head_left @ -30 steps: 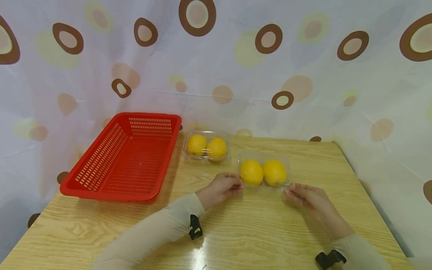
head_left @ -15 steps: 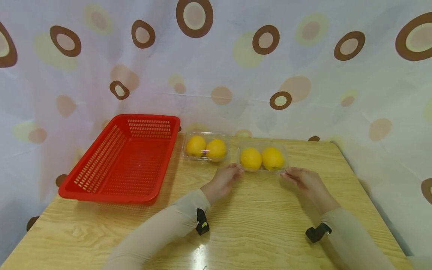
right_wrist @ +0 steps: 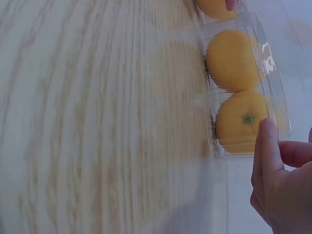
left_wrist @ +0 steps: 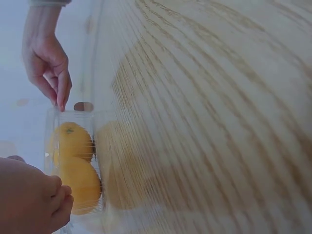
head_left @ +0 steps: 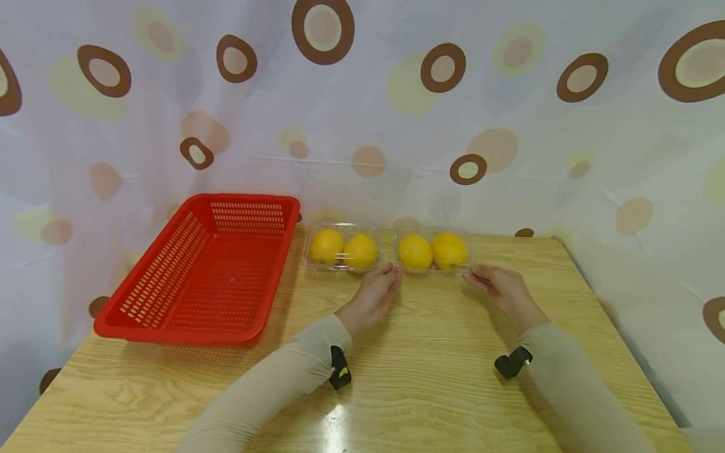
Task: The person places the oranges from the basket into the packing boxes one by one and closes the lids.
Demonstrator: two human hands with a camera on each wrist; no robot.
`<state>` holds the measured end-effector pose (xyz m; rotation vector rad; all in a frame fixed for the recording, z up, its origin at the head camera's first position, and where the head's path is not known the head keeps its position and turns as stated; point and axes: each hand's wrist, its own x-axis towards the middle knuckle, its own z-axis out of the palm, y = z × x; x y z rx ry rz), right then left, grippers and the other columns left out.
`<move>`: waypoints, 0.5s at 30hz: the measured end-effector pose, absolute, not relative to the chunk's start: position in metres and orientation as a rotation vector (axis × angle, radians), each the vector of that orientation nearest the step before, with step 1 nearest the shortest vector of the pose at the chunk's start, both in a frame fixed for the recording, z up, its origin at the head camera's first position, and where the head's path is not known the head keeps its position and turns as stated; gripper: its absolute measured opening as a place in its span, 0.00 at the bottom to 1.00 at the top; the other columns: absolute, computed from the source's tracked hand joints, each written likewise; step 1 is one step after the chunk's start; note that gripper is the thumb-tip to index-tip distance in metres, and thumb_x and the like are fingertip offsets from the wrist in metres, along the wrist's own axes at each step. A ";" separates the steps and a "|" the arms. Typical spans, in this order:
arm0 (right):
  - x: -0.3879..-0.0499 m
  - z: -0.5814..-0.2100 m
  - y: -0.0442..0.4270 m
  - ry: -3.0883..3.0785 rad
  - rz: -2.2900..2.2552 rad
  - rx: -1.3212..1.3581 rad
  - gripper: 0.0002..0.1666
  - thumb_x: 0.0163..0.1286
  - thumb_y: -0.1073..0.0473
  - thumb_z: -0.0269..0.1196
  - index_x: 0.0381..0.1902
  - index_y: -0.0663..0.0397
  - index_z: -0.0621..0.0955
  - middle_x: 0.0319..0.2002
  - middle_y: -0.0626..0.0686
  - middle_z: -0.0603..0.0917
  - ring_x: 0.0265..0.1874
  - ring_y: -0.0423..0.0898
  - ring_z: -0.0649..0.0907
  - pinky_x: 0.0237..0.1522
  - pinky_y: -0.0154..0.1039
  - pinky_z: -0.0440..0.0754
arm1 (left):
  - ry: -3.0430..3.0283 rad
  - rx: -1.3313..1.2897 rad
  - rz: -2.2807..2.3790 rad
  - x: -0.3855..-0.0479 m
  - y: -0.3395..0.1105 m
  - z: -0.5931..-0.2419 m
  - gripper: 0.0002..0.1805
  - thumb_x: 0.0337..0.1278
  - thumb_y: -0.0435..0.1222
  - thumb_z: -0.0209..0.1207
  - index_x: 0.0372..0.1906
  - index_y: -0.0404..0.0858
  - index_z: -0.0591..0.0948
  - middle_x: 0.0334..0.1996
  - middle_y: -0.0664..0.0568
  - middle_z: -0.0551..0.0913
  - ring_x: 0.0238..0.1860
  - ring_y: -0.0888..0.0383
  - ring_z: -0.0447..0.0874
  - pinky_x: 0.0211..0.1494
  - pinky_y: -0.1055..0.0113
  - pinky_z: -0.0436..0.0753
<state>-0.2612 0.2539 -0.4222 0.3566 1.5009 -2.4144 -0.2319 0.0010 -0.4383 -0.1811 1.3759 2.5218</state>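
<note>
Two oranges lie side by side in a clear plastic clamshell box on the table toward the back. My left hand pinches its front left corner, fingers curled at the rim. At the front right corner my right hand pinches the rim between thumb and fingers, as the right wrist view of that hand shows. A second clear box, also with two oranges in it, stands just to the left, a narrow gap away.
A red plastic basket with slotted walls stands on the left of the wooden table. Behind the table hangs a patterned curtain, close to the backs of both boxes. The table's right edge lies beyond my right arm.
Both hands have moved the held box of oranges away from me and slightly left, lining it up beside the other box. The basket and the other box stay put.
</note>
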 end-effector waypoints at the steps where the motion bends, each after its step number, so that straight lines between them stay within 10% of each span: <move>1: -0.262 -0.423 0.254 1.493 -2.423 0.363 0.16 0.69 0.78 0.50 0.27 0.65 0.82 0.26 0.56 0.85 0.29 0.47 0.87 0.40 0.37 0.84 | 1.371 -0.180 2.523 -0.232 0.001 -0.438 0.30 0.70 0.22 0.41 0.71 0.21 0.45 0.69 0.31 0.57 0.70 0.46 0.56 0.71 0.60 0.59; 15: -0.253 -0.420 0.255 1.560 -2.402 0.422 0.10 0.70 0.74 0.51 0.37 0.66 0.81 0.26 0.54 0.85 0.29 0.44 0.86 0.44 0.36 0.83 | 1.389 -0.136 2.471 -0.232 0.004 -0.437 0.31 0.68 0.21 0.41 0.72 0.23 0.45 0.73 0.33 0.49 0.74 0.46 0.49 0.72 0.61 0.56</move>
